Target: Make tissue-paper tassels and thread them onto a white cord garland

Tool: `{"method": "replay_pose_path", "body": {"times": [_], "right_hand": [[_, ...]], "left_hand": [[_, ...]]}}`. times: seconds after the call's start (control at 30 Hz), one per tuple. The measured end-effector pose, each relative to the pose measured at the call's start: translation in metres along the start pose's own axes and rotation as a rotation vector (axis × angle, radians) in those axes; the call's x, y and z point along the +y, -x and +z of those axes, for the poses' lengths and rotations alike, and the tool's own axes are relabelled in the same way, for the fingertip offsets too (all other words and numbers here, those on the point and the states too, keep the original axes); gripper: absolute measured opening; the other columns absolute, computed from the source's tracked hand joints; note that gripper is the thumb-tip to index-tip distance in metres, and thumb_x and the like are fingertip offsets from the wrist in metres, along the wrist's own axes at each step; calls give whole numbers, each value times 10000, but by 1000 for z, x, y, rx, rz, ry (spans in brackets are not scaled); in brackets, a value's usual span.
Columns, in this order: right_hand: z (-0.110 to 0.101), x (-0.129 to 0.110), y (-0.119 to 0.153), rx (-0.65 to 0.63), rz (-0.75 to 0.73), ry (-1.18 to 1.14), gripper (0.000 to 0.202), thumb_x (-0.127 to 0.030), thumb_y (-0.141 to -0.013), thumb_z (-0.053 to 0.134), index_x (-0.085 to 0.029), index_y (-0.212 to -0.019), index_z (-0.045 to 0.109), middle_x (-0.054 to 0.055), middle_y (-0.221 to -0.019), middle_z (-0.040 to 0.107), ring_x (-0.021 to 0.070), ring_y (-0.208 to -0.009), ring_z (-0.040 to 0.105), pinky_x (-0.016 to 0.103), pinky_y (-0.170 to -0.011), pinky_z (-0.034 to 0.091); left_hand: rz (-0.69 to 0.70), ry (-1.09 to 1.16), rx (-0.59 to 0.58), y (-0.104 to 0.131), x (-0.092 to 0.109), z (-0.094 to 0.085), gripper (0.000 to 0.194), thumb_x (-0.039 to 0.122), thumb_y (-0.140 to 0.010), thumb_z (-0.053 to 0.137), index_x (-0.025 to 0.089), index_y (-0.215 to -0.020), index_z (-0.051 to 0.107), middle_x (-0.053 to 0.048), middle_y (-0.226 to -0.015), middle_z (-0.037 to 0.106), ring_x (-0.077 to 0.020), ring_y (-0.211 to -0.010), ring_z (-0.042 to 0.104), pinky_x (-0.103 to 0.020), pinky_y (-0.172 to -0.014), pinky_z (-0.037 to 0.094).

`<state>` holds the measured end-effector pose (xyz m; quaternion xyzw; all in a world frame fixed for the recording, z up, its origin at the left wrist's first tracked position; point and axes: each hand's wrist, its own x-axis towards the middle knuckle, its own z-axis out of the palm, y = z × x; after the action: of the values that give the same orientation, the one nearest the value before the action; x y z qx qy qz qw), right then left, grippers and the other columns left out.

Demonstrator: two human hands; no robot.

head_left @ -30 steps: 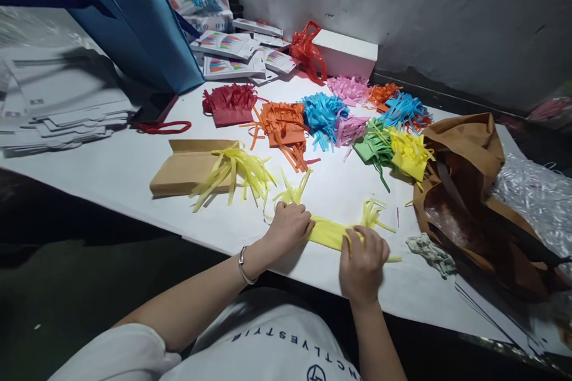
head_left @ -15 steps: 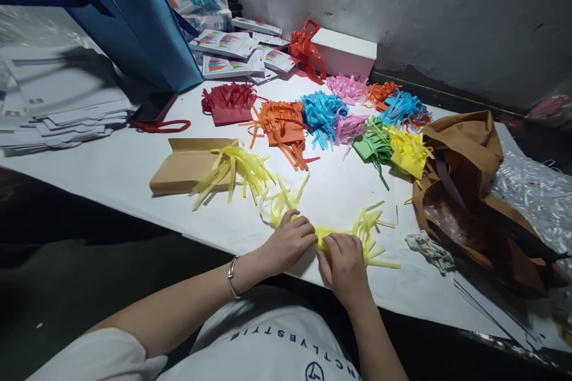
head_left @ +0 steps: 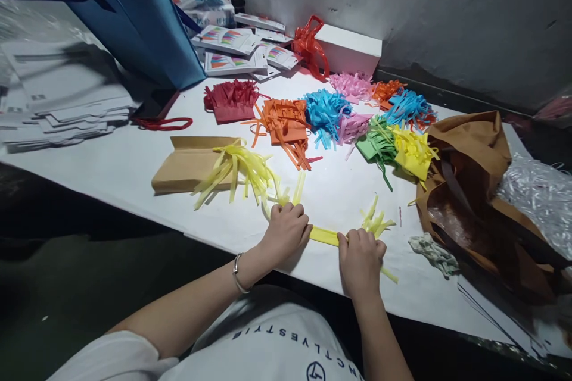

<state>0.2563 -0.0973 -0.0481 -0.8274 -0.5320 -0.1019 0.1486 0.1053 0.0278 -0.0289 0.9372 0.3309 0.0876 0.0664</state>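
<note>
The person's left hand (head_left: pixel 286 229) and right hand (head_left: pixel 361 256) are both closed on a yellow strip (head_left: pixel 324 236), which lies flat at the near edge of the white table (head_left: pixel 250 233), directly in front of the body. The strip's long axis runs left to right, slanting a little so that its right end comes nearer the person. Only the middle band shows between the fists, straight and narrow, and it looks pulled fairly taut. The left hand grips the farther, left end with its fingers curled over the top; the right hand grips the nearer, right end, its thumb toward the bare middle. Neither hand is closer to the strip, as both touch it; how the layers sit under the fingers cannot be told. Pale yellow fringe sticks out past each grip: the left fringe (head_left: pixel 299 186) points to the far side, while the right fringe (head_left: pixel 376 221) spreads far and right, with one tail hanging nearer. Just beyond the left hand, to the left, loose yellow streamers (head_left: pixel 252 169) lie partly over a folded brown card (head_left: pixel 187 169). Farther off are the orange bundle (head_left: pixel 288 130) and blue bundle (head_left: pixel 326 110), with the green bundle (head_left: pixel 374 146) and bright yellow bundle (head_left: pixel 412 155) to their right. A crumpled cloth (head_left: pixel 434 253) lies right of the right hand, near the brown bag (head_left: pixel 473 143).
</note>
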Motion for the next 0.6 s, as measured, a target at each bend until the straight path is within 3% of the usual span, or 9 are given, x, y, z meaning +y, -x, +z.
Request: {"method": "replay_pose_path", "body": {"times": [0.07, 0.13, 0.23, 0.3, 0.37, 0.43, 0.6], "right_hand": [[-2, -3, -1, 72, -16, -39, 126, -265, -966, 533, -184, -900, 602, 84, -894, 624, 261, -897, 536, 468, -888, 318], [-4, -5, 0, 102, -152, -147, 89, -243, -957, 546, -194, -989, 613, 83, -979, 640, 249, -967, 547, 468, -958, 300], [-4, -8, 2, 57, -347, -264, 94, -173, -952, 531, -206, -932, 616, 43, -900, 657, 201, -900, 564, 420, -952, 308], [-3, -10, 3, 63, -345, -270, 139, -131, -951, 509, -201, -883, 608, 29, -842, 654, 186, -853, 561, 409, -937, 309], [-2, -11, 2, 81, -318, -278, 120, -149, -953, 510, -194, -896, 605, 33, -843, 653, 188, -852, 561, 414, -942, 308], [-1, -13, 2, 71, -330, -287, 88, -196, -956, 522, -193, -964, 610, 45, -886, 659, 194, -872, 565, 416, -946, 311], [-2, -8, 8, 16, -402, -281, 133, -127, -943, 512, -208, -919, 614, 33, -884, 657, 177, -849, 569, 378, -922, 343]], "left_hand": [[3, 0, -13, -3, 0, 0, 268, 274, -938, 537, 156, -729, 657, -83, -858, 632, -252, -857, 544, -407, -734, 306], [2, 1, -22, -3, -1, 0, 257, 271, -933, 545, 157, -730, 655, -84, -855, 631, -254, -861, 547, -409, -739, 313], [5, 37, 19, 0, -3, 1, 168, 290, -918, 580, 161, -850, 662, -89, -937, 643, -258, -899, 552, -433, -801, 335], [88, 105, 90, 4, -5, 2, 183, 332, -886, 637, 181, -986, 656, -93, -1069, 643, -269, -991, 544, -473, -907, 324], [227, 167, 143, 7, -6, 5, 143, 305, -878, 651, 215, -990, 653, -63, -1115, 649, -260, -1053, 530, -496, -1000, 274], [333, 197, 161, 9, -7, 9, 50, 229, -904, 606, 222, -895, 655, -28, -1024, 675, -230, -1017, 539, -484, -1016, 263], [377, 258, 159, 12, -13, 11, 206, 165, -938, 515, 201, -791, 655, -10, -795, 673, -186, -868, 549, -428, -945, 309]]}}
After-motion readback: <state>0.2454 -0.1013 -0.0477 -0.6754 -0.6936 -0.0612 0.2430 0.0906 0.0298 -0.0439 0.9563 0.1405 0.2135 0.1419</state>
